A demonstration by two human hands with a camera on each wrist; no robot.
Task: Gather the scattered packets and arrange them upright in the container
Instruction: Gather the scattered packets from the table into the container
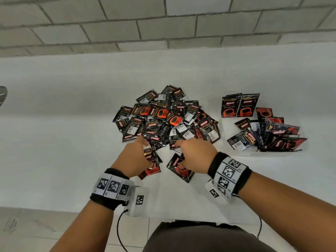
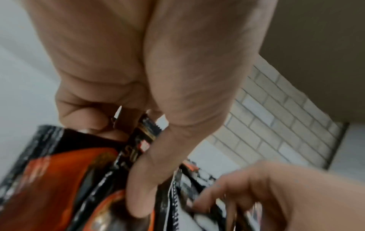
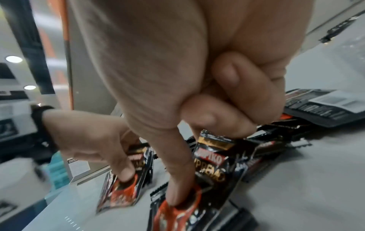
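A black-and-red foil packet point(image 1: 151, 165) is pinched by the left hand point(image 1: 134, 159). Another such packet point(image 1: 179, 167), at its 3 o'clock, is clamped between the right hand's point(image 1: 197, 155) thumb and fingers.

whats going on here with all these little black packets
A person is sorting coffee packets on a white table. The left hand pinches one packet and the right hand pinches another, both just in front of the loose pile. A clear container to the right already holds some, a few upright.
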